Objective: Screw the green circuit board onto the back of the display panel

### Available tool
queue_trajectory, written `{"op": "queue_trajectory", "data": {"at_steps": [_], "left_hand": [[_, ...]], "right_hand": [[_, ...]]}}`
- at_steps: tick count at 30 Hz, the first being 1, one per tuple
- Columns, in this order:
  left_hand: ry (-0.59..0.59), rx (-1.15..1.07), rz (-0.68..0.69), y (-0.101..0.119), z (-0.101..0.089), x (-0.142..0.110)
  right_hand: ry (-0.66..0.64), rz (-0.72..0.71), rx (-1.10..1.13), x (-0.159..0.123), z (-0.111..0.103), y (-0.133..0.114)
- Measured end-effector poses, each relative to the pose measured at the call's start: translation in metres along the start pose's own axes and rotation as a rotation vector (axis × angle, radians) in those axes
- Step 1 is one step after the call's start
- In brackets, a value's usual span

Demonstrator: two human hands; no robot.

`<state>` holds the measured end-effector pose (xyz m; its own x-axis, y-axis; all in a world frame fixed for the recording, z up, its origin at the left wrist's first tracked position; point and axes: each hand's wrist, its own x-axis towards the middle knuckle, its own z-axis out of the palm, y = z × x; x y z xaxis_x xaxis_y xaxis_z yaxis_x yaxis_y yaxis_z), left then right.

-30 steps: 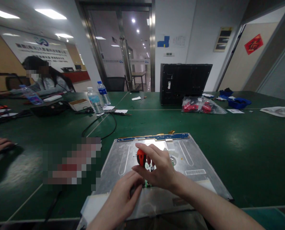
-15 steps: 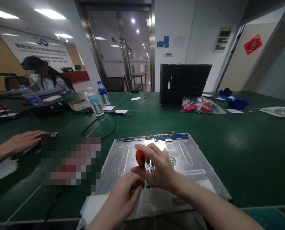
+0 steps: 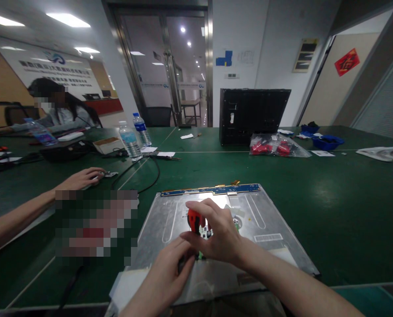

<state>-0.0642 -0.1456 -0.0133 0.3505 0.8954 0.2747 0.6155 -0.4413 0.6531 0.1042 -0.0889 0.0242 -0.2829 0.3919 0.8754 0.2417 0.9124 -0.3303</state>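
My right hand (image 3: 218, 226) grips the orange and black handle of a screwdriver (image 3: 193, 221) between thumb and fingers, with the handle upright. Its shaft and tip are hidden behind my hands. Just below and to the left, my left hand (image 3: 170, 268) is closed, its thumb and fingers curled together low by the screwdriver; what they hold is hidden. Beneath both hands lies a flat silver metal display panel (image 3: 278, 224). Parts of a green circuit board (image 3: 236, 224) show around my right hand. A narrow blue circuit strip (image 3: 212, 190) runs along the panel's far edge.
A co-worker's hand (image 3: 86, 177) reaches in from the left near a small metallic piece (image 3: 110, 174). Water bottles (image 3: 130, 141) and a black cable (image 3: 158, 174) lie beyond. A black monitor (image 3: 254, 115) stands at the back, with a bag of red items (image 3: 278, 145) before it.
The screwdriver handle has turned a little in my right hand, its orange and black pattern now facing differently. My left hand stays put. The co-worker's hand has moved right and farther away.
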Motion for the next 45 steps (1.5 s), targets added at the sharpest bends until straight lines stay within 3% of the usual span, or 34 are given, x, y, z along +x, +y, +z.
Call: {"op": "queue_trajectory", "data": {"at_steps": [6, 11, 20, 28, 38, 45], "left_hand": [[-0.001, -0.015, 0.018, -0.001, 0.001, 0.000], [0.001, -0.023, 0.057, 0.003, -0.002, 0.002], [0.031, 0.017, 0.007, -0.005, 0.005, -0.002], [-0.004, -0.031, 0.068, 0.004, -0.003, 0.003], [-0.033, 0.007, -0.044, -0.007, 0.002, 0.000], [-0.053, -0.046, -0.015, -0.004, -0.002, 0.002]], "right_hand": [[-0.041, -0.046, -0.059, 0.001, 0.001, 0.000], [-0.028, 0.003, 0.007, -0.003, 0.002, -0.001], [-0.037, 0.001, -0.044, 0.001, 0.001, 0.000], [-0.031, -0.008, -0.008, -0.003, 0.001, -0.002], [-0.020, -0.023, -0.010, 0.000, 0.002, 0.001], [-0.018, -0.035, -0.027, 0.002, 0.001, -0.003]]}}
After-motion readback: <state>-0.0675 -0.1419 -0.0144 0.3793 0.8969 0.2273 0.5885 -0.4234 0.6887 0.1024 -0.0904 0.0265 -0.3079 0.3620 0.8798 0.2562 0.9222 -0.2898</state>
